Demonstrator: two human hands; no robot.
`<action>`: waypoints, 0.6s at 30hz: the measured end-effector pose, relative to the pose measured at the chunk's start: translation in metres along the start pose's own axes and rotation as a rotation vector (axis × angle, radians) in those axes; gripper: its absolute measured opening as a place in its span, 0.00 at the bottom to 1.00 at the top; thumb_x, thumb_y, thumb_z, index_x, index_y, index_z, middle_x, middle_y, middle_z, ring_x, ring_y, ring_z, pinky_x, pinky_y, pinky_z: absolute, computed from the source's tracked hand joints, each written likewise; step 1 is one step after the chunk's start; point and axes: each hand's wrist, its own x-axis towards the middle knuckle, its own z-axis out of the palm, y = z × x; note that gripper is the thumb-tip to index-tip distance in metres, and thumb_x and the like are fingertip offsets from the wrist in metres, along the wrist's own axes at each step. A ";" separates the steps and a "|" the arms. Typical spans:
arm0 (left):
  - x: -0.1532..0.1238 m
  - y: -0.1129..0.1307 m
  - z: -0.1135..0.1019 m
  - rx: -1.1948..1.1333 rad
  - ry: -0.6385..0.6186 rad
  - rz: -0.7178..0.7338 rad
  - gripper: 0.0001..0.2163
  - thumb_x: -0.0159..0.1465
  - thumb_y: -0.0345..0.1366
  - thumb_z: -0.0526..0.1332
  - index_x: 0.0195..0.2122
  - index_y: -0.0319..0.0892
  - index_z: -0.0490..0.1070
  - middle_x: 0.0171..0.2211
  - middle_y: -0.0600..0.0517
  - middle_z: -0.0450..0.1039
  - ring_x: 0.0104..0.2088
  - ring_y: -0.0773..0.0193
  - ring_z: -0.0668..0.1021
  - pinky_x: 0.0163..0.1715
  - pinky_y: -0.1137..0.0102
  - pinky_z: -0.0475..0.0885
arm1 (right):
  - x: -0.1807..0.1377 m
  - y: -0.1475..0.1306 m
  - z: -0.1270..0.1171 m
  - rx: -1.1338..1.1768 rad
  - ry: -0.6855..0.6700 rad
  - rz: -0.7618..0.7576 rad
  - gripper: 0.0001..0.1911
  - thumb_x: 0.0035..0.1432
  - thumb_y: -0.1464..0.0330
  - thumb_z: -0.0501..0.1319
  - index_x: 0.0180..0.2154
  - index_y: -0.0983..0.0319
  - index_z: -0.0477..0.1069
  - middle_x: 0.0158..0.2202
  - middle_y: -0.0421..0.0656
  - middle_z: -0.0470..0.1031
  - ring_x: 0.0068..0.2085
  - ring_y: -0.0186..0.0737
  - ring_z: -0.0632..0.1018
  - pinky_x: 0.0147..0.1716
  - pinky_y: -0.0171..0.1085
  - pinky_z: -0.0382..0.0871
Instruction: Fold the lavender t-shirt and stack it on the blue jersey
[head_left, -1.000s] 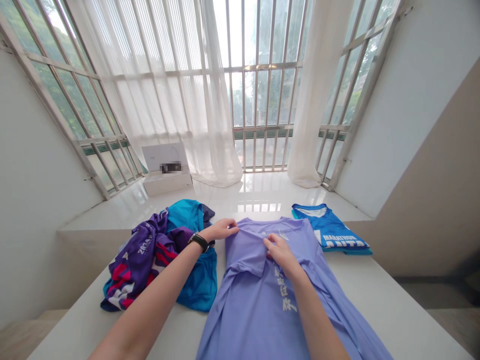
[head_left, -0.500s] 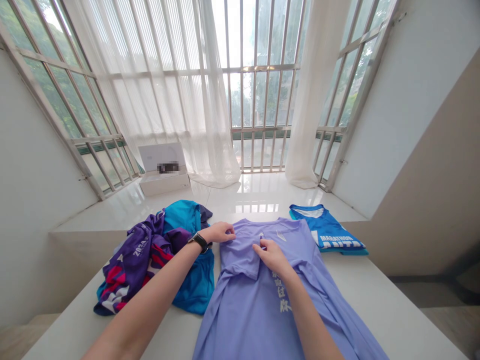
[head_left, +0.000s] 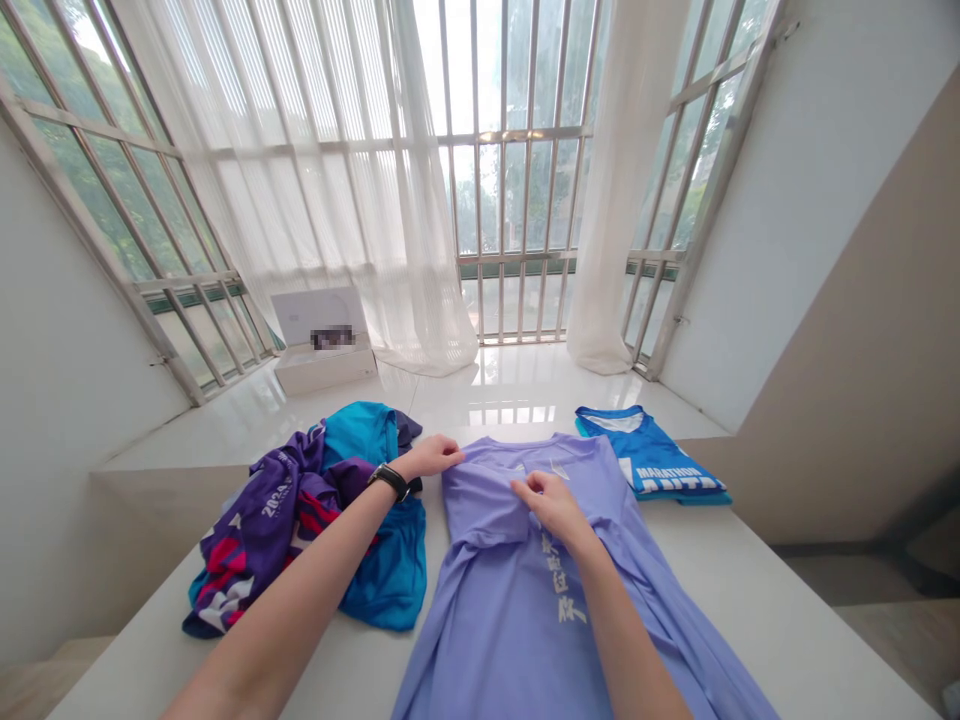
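- Evidently one garment is being worked at a time: a lavender shirt (head_left: pixel 517 650) lies face up on the white desk (head_left: pixel 795 640), from the centre of the frame down to the bottom edge.
- By my reckoning this shirt is only partly done. A flap (head_left: pixel 487 505) of it, probably a sleeve, lies turned in across the left of its chest; the body is spread full length, a few creases running down it, and its right side is not folded in.
- Neat already: a blue shirt (head_left: pixel 651 450), folded small, with another layer of blue-green cloth showing under it, right of centre.
- Left over, I'd judge: a crumpled heap of clothes (head_left: pixel 274 495), purple, red and turquoise, at lower left.
- The left forearm (head_left: pixel 300 590) slants up from the lower left, across the heap; the left hand (head_left: pixel 433 456), palm down, has its grip pinched narrow on the lavender shirt's upper left corner.
- The right forearm (head_left: pixel 622 620) rises from the bottom over the shirt; the right hand (head_left: pixel 553 503) bends leftward, thumb and forefinger close together, seemingly nipping the flap's inner edge.
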 end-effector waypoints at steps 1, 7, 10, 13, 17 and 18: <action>0.001 0.001 0.000 0.029 -0.019 0.002 0.21 0.62 0.53 0.55 0.29 0.39 0.74 0.25 0.53 0.70 0.29 0.63 0.71 0.29 0.71 0.62 | -0.001 0.000 0.000 0.010 -0.033 0.001 0.15 0.46 0.58 0.64 0.19 0.58 0.62 0.20 0.36 0.67 0.27 0.37 0.71 0.30 0.35 0.66; 0.008 0.010 -0.005 0.186 -0.193 0.002 0.18 0.57 0.52 0.62 0.32 0.41 0.78 0.29 0.50 0.77 0.31 0.61 0.74 0.30 0.71 0.64 | -0.010 -0.003 0.005 0.026 -0.214 0.078 0.10 0.44 0.69 0.63 0.25 0.57 0.61 0.17 0.31 0.66 0.19 0.35 0.72 0.22 0.34 0.65; 0.014 0.012 -0.007 0.249 -0.272 -0.029 0.19 0.50 0.52 0.68 0.33 0.42 0.79 0.31 0.49 0.78 0.32 0.59 0.75 0.30 0.71 0.65 | -0.013 -0.004 0.005 -0.045 -0.269 0.091 0.13 0.39 0.74 0.64 0.22 0.57 0.60 0.14 0.30 0.65 0.17 0.34 0.71 0.19 0.32 0.61; 0.018 0.014 -0.006 0.281 -0.319 -0.038 0.22 0.44 0.53 0.71 0.34 0.42 0.79 0.33 0.49 0.78 0.33 0.58 0.76 0.29 0.71 0.66 | -0.015 -0.006 0.004 -0.111 -0.271 0.073 0.14 0.35 0.76 0.66 0.19 0.58 0.60 0.15 0.30 0.64 0.19 0.32 0.69 0.20 0.31 0.58; 0.020 0.017 -0.004 0.275 -0.316 0.021 0.18 0.46 0.47 0.72 0.36 0.43 0.79 0.34 0.51 0.78 0.35 0.59 0.76 0.31 0.72 0.66 | -0.012 -0.007 0.006 -0.141 -0.236 0.083 0.15 0.35 0.70 0.70 0.19 0.59 0.62 0.16 0.31 0.64 0.21 0.31 0.67 0.21 0.32 0.56; 0.019 0.019 -0.004 0.266 -0.310 0.041 0.16 0.48 0.44 0.71 0.36 0.43 0.79 0.33 0.52 0.78 0.34 0.60 0.76 0.31 0.72 0.66 | -0.010 -0.007 0.007 -0.140 -0.213 0.092 0.15 0.39 0.67 0.70 0.20 0.59 0.63 0.16 0.31 0.64 0.20 0.31 0.67 0.22 0.32 0.56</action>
